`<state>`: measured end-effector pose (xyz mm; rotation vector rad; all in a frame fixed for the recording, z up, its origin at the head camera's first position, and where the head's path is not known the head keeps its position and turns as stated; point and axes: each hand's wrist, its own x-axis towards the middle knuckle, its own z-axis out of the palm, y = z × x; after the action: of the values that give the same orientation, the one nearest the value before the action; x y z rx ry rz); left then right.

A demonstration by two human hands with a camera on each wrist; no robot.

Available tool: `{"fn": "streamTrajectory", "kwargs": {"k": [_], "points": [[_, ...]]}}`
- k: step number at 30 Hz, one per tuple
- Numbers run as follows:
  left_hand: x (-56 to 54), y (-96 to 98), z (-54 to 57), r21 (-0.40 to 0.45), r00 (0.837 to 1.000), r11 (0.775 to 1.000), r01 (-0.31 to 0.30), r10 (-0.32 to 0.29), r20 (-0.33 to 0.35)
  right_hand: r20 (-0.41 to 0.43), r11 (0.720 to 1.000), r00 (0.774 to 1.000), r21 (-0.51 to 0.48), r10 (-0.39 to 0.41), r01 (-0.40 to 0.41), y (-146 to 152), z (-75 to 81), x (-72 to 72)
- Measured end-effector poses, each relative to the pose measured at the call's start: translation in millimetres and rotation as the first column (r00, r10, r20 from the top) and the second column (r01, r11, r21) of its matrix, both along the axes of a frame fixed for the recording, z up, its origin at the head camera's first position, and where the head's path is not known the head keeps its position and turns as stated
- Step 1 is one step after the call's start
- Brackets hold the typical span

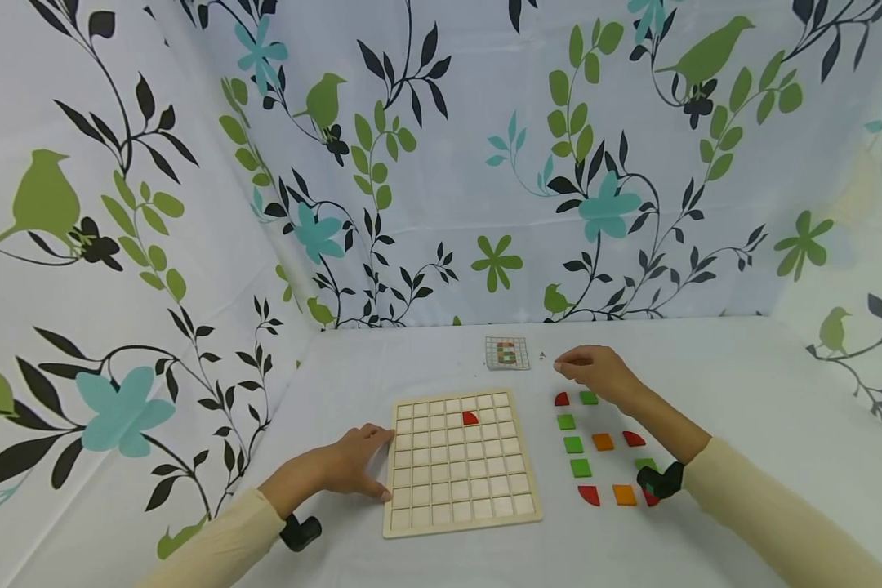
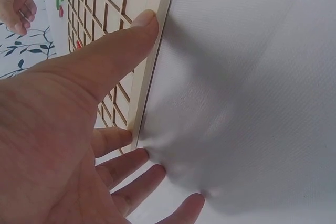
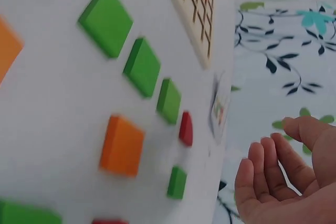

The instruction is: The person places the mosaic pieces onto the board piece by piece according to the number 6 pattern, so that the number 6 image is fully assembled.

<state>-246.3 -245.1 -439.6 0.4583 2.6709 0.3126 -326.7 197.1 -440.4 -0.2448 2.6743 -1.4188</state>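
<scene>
A pale wooden grid board (image 1: pixel 459 490) lies flat, with one red quarter-circle tile (image 1: pixel 470 418) in a cell toward its far side. My left hand (image 1: pixel 349 461) rests at the board's left edge. In the left wrist view its thumb (image 2: pixel 142 30) lies on the rim (image 2: pixel 144 72), and the other fingers spread around the corner and over the cloth. My right hand (image 1: pixel 595 374) hovers above the far end of the loose tiles, fingers loosely bent. In the right wrist view nothing shows between the thumb and fingertips of that hand (image 3: pixel 289 177).
Right of the board lie several green square tiles (image 1: pixel 573 445), orange squares (image 1: pixel 603 442) and red quarter-circles (image 1: pixel 589 495). A card (image 1: pixel 494 353) with a printed coloured pattern lies behind the board. A patterned curtain (image 1: pixel 426 245) rises behind the white-covered table (image 1: pixel 382 359).
</scene>
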Motion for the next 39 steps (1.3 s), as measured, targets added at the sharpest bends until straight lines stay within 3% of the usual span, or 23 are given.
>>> {"fn": "streamTrajectory", "kwargs": {"k": [6,11,23,39], "points": [[-1.8,-1.1,-0.6,-0.007,1.000,1.000,0.000,0.000,0.001,0.107,0.999,0.993,0.007,-0.054,0.054,27.3,-15.0,0.4],[-2.8,-1.9,-1.5,-0.020,1.000,1.000,0.001,-0.002,-0.001,0.131,0.995,0.988,0.059,-0.081,0.074,43.5,-30.4,0.6],[-2.8,1.0,1.7,-0.004,1.000,1.000,0.026,-0.026,0.004,0.018,0.991,0.999,0.133,-0.028,0.026,54.3,-50.6,4.4],[-1.1,1.2,1.5,-0.009,1.000,1.000,0.021,-0.021,-0.004,-0.060,0.976,0.997,0.211,0.056,-0.043,52.5,-54.6,3.1]]}}
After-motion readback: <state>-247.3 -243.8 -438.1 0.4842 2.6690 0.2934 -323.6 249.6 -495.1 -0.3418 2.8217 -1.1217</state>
